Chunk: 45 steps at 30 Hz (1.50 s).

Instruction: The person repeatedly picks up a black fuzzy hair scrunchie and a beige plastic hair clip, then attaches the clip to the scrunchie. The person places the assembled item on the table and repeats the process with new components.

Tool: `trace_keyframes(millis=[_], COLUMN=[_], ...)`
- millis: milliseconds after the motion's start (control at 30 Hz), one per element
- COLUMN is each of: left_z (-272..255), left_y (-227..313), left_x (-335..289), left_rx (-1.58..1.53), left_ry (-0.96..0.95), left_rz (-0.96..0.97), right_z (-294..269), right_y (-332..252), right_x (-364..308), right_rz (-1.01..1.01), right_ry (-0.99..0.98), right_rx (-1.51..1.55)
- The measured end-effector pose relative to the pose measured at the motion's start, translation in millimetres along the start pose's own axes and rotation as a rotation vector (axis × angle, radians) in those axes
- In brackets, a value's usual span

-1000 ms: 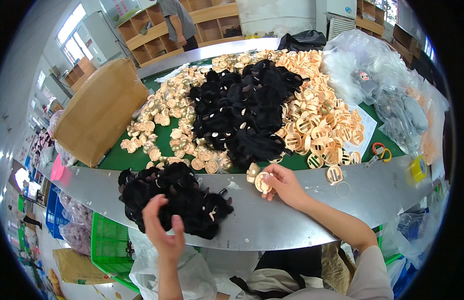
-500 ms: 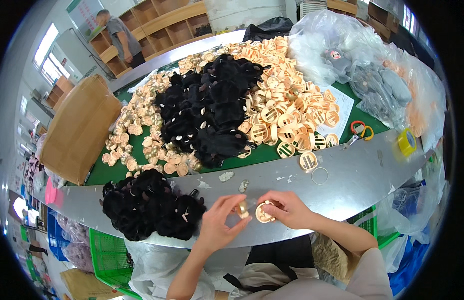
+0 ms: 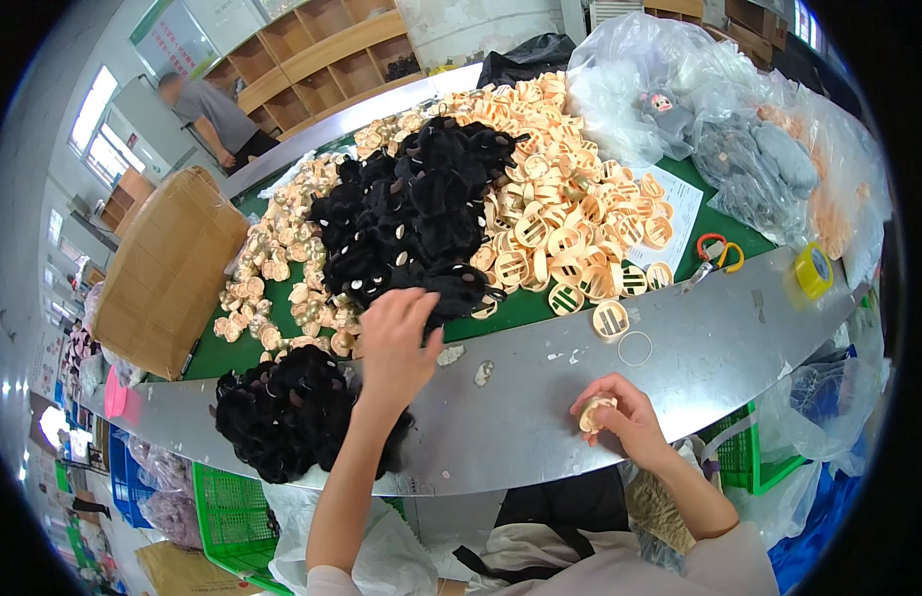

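Observation:
My left hand is stretched forward with its fingers extended, at the near edge of a heap of black plush pieces. Whether its fingertips touch the plush I cannot tell. Over the metal edge of the table, my right hand has its fingers closed round a small cream plastic piece, partly covered by the fingers. Another pile of black plush pieces lies beside my left forearm. Many round, slotted cream plastic pieces are heaped on the right, and cream-and-gold pieces on the left.
A slotted piece and a thin clear ring lie on the metal edge. Scissors and yellow tape are at the right, below plastic bags. A cardboard box stands left. Far back is a person.
My left hand has let go of its cream piece and moved forward to the black plush heap. My right hand has shifted right, still holding a cream piece.

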State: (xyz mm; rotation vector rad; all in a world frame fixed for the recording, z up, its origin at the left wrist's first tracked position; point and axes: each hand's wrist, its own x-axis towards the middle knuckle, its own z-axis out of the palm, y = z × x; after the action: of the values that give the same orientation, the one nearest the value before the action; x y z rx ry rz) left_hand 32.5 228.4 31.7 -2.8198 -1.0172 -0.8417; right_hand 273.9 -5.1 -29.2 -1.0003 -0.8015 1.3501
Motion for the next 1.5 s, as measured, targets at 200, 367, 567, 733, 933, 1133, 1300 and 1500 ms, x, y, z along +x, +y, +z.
trace_keyframes(millis=[200,367,567,733,933,1133,1300,1500], left_z=[67,32,-29,-20,-10,-7,-24,-24], left_y=[-18,8,77,108,125,117,127,143], left_x=[27,25,-30,-94,-127,-152,-142,-150], left_rx=[0.254,-0.039,-1.385,-1.828,-1.942,-2.069,-1.318,-1.747], left_ry=[0.057,0.234,-0.017,-0.07,0.035,0.001,-0.261,0.32], left_rz=[0.051,-0.093,-0.617,-0.843,-0.958,-0.869,-0.602,-0.922], right_z=[6,5,-2,54,72,71,83,94], right_y=[-6,-10,7,-20,-19,-10,-14,-13], right_x=[-21,-41,-27,-4,7,3,-2,-12], right_rz=[0.026,-0.018,-0.156,0.016,-0.2,-0.082,-0.088,0.02], right_ry=[0.096,0.17,0.154,0.096,-0.067,-0.061,0.006,-0.013], right_rx=[0.041,0.08,-0.087,0.15,-0.402,-0.299,-0.322,-0.19])
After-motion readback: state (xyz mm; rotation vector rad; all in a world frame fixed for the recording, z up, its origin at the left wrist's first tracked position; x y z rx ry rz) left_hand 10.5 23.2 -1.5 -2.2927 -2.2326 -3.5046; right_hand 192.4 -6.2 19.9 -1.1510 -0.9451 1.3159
